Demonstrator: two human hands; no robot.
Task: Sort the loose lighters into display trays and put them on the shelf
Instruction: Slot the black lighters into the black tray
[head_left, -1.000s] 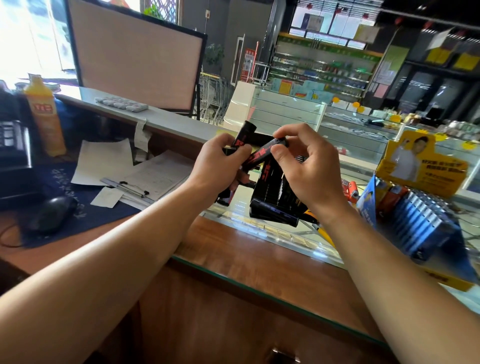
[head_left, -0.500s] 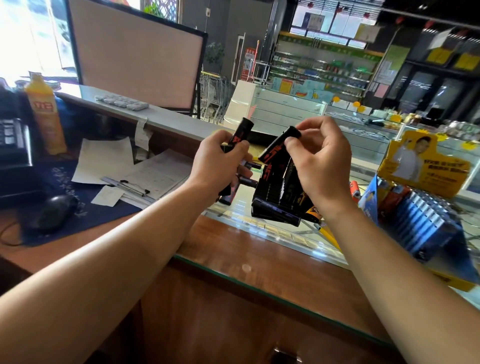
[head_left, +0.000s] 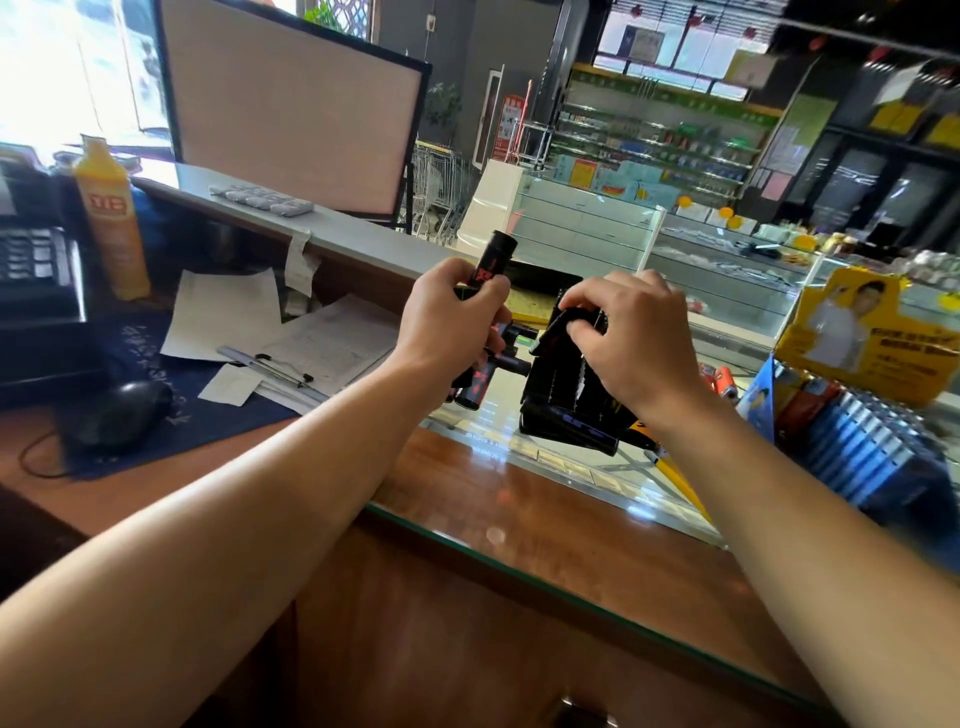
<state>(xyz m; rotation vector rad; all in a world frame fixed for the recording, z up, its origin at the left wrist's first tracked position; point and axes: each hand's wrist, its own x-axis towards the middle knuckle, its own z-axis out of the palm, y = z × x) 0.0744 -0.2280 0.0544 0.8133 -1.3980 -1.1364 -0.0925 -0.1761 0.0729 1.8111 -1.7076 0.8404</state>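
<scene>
Mid-fill step: left hand (head_left: 451, 323) at 11 o'clock gripped a bundle of black lighters (head_left: 484, 270), right hand (head_left: 621, 340) pinched one lighter (head_left: 563, 330) into the black tray (head_left: 566, 410) on the glass counter (head_left: 571, 519); next move likely needs seating it, then feeding another.

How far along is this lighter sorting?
Midway, it seems. The black display tray on the glass counter already holds lighters. The right hand presses another in; the left hand grips several loose black-and-red lighters. Nothing is shelved yet.
</scene>
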